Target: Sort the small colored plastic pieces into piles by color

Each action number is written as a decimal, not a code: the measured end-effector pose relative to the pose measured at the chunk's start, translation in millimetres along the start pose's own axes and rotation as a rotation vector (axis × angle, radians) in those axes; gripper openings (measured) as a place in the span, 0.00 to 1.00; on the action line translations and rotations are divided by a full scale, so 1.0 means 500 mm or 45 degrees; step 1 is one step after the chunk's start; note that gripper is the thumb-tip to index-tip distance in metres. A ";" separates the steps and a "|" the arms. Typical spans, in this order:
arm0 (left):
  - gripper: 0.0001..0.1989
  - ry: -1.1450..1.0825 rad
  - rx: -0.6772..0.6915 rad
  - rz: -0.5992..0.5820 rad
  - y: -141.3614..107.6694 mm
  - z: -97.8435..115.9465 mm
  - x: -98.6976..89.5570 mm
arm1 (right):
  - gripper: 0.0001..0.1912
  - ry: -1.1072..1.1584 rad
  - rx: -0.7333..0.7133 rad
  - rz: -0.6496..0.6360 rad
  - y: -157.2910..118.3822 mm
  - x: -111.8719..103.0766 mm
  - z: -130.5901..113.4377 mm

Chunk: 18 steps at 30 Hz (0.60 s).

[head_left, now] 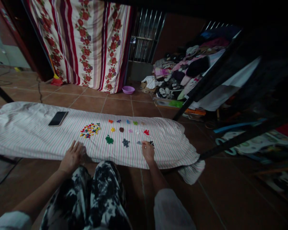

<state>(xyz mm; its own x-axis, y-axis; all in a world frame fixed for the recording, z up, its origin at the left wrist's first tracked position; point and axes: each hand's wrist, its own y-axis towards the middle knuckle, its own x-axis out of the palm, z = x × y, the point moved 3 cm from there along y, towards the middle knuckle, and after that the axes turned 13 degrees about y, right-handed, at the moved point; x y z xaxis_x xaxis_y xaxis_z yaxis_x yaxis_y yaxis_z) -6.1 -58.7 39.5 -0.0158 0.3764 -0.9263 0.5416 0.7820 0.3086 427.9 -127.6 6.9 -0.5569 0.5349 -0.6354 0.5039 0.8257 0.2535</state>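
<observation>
My left hand [73, 156] lies at the front edge of the striped cloth [168, 156], fingers stretched out, with nothing visible in it. Just beyond it is a mixed pile of small coloured pieces [90, 130]. My right hand [148, 151] is closed in a pinch beside a small light grey pile [139, 142]; whatever its fingertips hold is too small to make out. Black pieces [151, 144] lie partly hidden behind that hand. Nearby are a dark grey pile [126, 142], a green pile [109, 139], red pieces [146, 132] and a brown pile [121, 129].
Smaller orange [110, 121], yellow [113, 129], pink [130, 131] and lime green [135, 123] groups sit farther back. A phone [58, 118] lies on the cloth at left. Dark metal posts [186, 108] flank the surface. Behind are a purple basin [128, 90] and heaped clothes [177, 72].
</observation>
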 end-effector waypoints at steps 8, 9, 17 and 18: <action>0.32 0.130 0.042 0.017 -0.021 -0.020 -0.048 | 0.20 0.082 -0.057 0.038 -0.005 0.003 0.006; 0.33 0.151 0.052 0.020 -0.023 -0.023 -0.054 | 0.21 0.083 -0.066 0.047 -0.006 0.000 0.006; 0.26 -0.005 -0.028 -0.010 -0.008 0.026 -0.051 | 0.16 0.202 -0.313 0.066 -0.054 -0.024 -0.134; 0.25 -0.090 0.054 -0.059 -0.002 0.053 -0.051 | 0.16 0.288 -0.319 -0.029 -0.069 -0.011 -0.174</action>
<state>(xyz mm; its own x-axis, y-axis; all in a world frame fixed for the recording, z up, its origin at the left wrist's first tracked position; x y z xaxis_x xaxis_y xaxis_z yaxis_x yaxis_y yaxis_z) 16.3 -82.2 57.2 0.0165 0.3031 -0.9528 0.5767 0.7756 0.2568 356.1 -143.4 65.0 -0.7128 0.5189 -0.4719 0.3273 0.8411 0.4306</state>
